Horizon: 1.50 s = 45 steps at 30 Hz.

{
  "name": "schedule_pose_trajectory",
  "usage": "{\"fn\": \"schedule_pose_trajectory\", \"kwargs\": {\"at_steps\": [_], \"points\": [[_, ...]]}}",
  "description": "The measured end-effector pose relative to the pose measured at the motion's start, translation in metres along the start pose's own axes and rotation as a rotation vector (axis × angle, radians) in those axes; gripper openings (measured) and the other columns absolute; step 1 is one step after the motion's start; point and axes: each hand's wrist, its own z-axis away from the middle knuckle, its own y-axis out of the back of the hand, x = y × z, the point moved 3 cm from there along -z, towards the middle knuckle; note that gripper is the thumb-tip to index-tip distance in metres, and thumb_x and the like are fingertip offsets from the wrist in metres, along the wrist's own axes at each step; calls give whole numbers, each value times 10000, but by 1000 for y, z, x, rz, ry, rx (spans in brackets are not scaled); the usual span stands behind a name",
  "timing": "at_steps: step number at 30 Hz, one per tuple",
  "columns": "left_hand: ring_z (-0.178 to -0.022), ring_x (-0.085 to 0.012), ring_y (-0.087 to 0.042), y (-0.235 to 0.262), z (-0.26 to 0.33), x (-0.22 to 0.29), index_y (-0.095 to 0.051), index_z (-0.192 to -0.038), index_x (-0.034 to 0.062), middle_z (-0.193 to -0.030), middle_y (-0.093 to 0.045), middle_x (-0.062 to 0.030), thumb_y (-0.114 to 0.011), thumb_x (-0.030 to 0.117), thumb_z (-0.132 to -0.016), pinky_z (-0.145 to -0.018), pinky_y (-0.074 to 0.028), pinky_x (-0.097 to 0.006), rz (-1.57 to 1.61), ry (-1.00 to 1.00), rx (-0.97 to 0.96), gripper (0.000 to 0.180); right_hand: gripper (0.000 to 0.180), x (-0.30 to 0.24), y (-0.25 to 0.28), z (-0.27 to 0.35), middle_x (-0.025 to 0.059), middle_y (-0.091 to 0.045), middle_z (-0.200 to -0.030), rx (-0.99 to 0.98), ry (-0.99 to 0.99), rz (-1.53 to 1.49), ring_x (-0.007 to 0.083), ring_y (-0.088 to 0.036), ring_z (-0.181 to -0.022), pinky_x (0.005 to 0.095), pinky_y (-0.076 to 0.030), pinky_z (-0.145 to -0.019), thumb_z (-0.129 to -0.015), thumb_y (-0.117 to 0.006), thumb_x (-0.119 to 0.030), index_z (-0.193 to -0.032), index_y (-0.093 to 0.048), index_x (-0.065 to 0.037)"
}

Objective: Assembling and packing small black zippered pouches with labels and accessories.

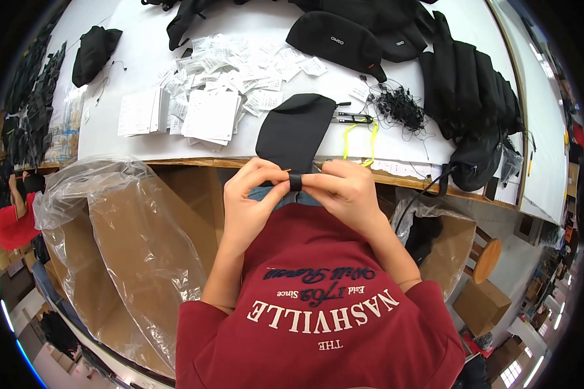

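Labels (233,68) — printed — beyond black pouch (295,129)

Your left hand (256,191) and right hand (345,193) pinch a short black strap (295,183) between them at the near edge of a white table (130,71). Just beyond, a black fabric pouch (296,126) overlaps that edge. Farther left, loose white labels (220,65) heap behind stacked white cards (209,117). To the right are a yellow cord (346,144), tangled black strings (399,109) and piled black bags (470,84).
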Motion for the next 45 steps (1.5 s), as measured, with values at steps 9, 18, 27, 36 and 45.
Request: {"fn": "schedule_pose_trajectory", "kwargs": {"at_steps": [9, 18, 27, 36, 45], "points": [[-744, -56, -505, 8, -4, 17, -574, -927, -2, -909, -588, -60, -633, 23, -862, -680, -400, -188, 584, 75, -66, 91, 127, 15, 13, 8, 46, -571, -823, 19, -600, -1242, 98, -533, -762, 230, -409, -677, -887, -599, -74, -992, -533, -48], [-500, 24, -329, -9, -11, 26, -650, -894, 10, -550, -434, 86, -671, 20, -835, -473, -249, -173, 377, 234, -160, 63, 148, 2, 19, 7, 49, -612, -858, -35, -496, -1209, 93, -581, -799, 200, -407, -673, -969, -508, -97, -1105, -524, -43], [-485, 26, -287, -15, -9, 28, -646, -869, 12, -515, -381, 99, -663, 17, -835, -462, -220, -183, 309, 284, -222, 39, 200, -2, 12, 8, 21, -598, -838, 62, -418, -1053, 55, -557, -766, 196, -393, -654, -912, -606, -86, -1086, -514, -49], [-479, 26, -268, -13, -9, 28, -637, -861, 7, -506, -329, 107, -657, 20, -835, -456, -250, -175, 275, 266, -188, 35, 169, -5, 6, 12, 28, -610, -873, 152, -456, -950, 75, -605, -770, 195, -397, -611, -900, -617, -74, -1045, -537, -42], [-491, 23, -250, -12, -10, 24, -639, -824, 13, -509, -318, 109, -660, 21, -824, -466, -188, -193, 207, 238, -141, 23, 152, -8, 3, 11, 24, -640, -806, 234, -397, -798, 44, -556, -660, 190, -363, -552, -892, -617, -43, -1025, -542, -37]]}}
